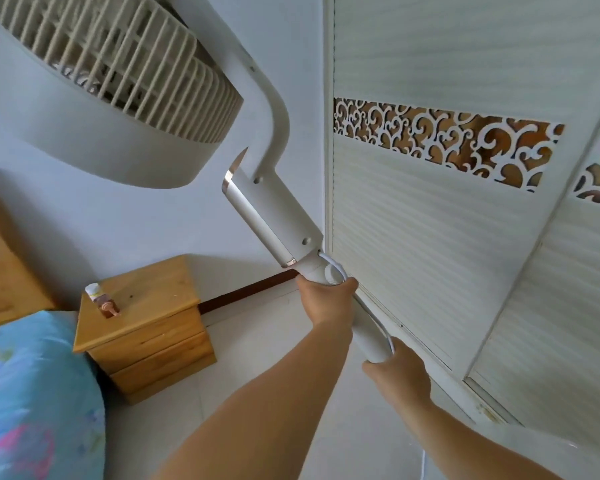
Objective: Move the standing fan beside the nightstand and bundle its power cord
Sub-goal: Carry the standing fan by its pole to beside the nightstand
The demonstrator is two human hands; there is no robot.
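I am in the carrying step: the fan [125, 98] is up in both my hands, its pole [274, 220] slanting from the head at upper left down to lower right, close along the wardrobe [447, 271]. My left hand [326, 299] has its grip curled tight round the pole just below the thick collar, where the cord [336, 268] comes out in a small loop. My right hand [399, 372] grips the pole lower down, fingers wrapped round it, and the cord runs along the pole under or beside that hand; I cannot tell whether it is pinched in with it. The base is out of view, so I judge rather than see that the fan is off the floor.

The nightstand [142, 327] sits well apart to the left, against the wall and beside the bed [32, 393]. I reckon the next move calls for swinging the fan left across the bare floor [264, 341], standing the pole upright and setting it down in the gap between the nightstand and the wardrobe. The head is large and near the wall, so I would turn slowly. Bundling the cord is not yet begun.

The floor is pale tile with a dark skirting. The nightstand is yellow wood with two drawers, and a small bottle [101, 299] lies on it. The wardrobe doors are white, ribbed, with a scrolled brown band.
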